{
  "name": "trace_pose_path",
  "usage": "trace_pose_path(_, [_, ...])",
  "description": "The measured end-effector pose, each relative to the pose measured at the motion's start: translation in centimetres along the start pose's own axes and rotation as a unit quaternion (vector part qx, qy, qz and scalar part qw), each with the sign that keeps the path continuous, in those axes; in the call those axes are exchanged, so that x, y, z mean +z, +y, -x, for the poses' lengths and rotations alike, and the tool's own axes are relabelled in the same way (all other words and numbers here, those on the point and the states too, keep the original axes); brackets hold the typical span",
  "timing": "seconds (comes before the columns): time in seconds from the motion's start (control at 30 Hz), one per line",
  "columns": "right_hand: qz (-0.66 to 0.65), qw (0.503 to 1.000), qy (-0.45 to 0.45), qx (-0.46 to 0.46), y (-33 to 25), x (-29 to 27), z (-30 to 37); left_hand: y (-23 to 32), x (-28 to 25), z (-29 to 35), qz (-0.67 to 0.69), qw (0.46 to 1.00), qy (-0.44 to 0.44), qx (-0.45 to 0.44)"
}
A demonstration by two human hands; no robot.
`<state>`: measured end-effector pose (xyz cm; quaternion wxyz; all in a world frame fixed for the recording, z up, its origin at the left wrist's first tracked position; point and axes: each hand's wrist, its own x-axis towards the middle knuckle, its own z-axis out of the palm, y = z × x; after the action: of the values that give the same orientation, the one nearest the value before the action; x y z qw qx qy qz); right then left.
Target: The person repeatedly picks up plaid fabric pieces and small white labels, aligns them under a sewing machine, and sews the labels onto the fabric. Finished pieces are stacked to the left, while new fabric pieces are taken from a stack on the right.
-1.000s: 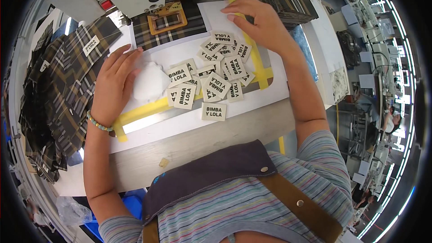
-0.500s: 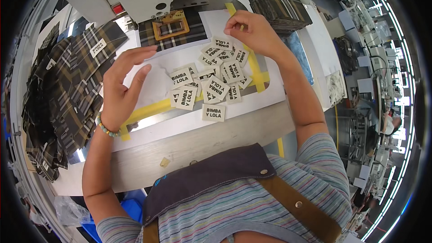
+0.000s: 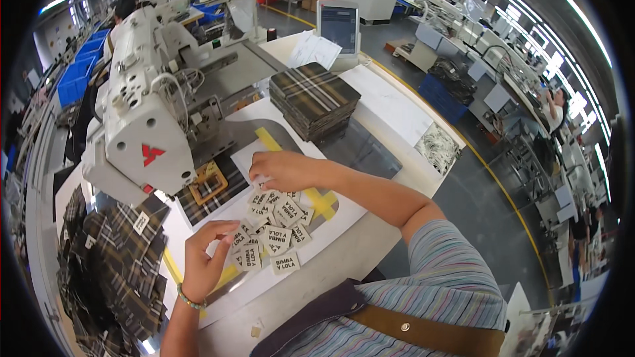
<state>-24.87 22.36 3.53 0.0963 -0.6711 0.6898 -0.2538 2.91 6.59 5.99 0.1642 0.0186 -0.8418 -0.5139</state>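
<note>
On the white work surface [image 3: 258, 294] lies a loose heap of small off-white fabric labels [image 3: 278, 240] with dark print. At the heap's far edge is my right hand [image 3: 281, 170]. Its fingers are pinched together at the labels, and what they hold, if anything, is hard to make out. My left hand [image 3: 205, 258] hovers by the heap's left side, thumb and fingers apart with nothing visible between them. Beyond it, an orange-brown clamp frame [image 3: 208, 184] rests on a dark plaid fabric piece [image 3: 192, 208] under the sewing machine's head [image 3: 142, 139].
A stack of plaid pieces [image 3: 314, 96] stands at the far right of the table. Plaid pieces with labels on some [image 3: 126, 258] pile up on the left. Yellow tape [image 3: 324, 205] crosses the surface. Behind are a screen [image 3: 338, 30] and papers [image 3: 314, 49].
The view has swung up and to the right, showing more of the machine and room. My right hand has come down to the labels; my left hand has drawn closer to them.
</note>
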Motion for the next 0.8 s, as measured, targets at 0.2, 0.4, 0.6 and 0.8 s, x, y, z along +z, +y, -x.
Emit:
trace_pose_path(0.2, [0.016, 0.995, -0.045, 0.086, -1.3, -0.6, -0.5, -0.5, 0.9, -0.1, 0.039, 0.999, -0.023, -0.019])
trace_pose_path(0.4, [-0.079, 0.991, 0.067, 0.086, -2.2, -4.3, 0.8, 0.0, 1.1, 0.4, 0.133, 0.987, -0.012, -0.094])
trace_pose_path(0.6, [-0.303, 0.943, 0.117, 0.075, -7.7, -2.7, -1.3, -0.2, 2.4, -1.7, 0.233, 0.963, 0.047, -0.124])
trace_pose_path(0.8, [-0.430, 0.888, 0.041, 0.158, -9.3, 0.6, -1.5, -1.3, 2.8, -1.4, 0.165, 0.970, 0.146, -0.106])
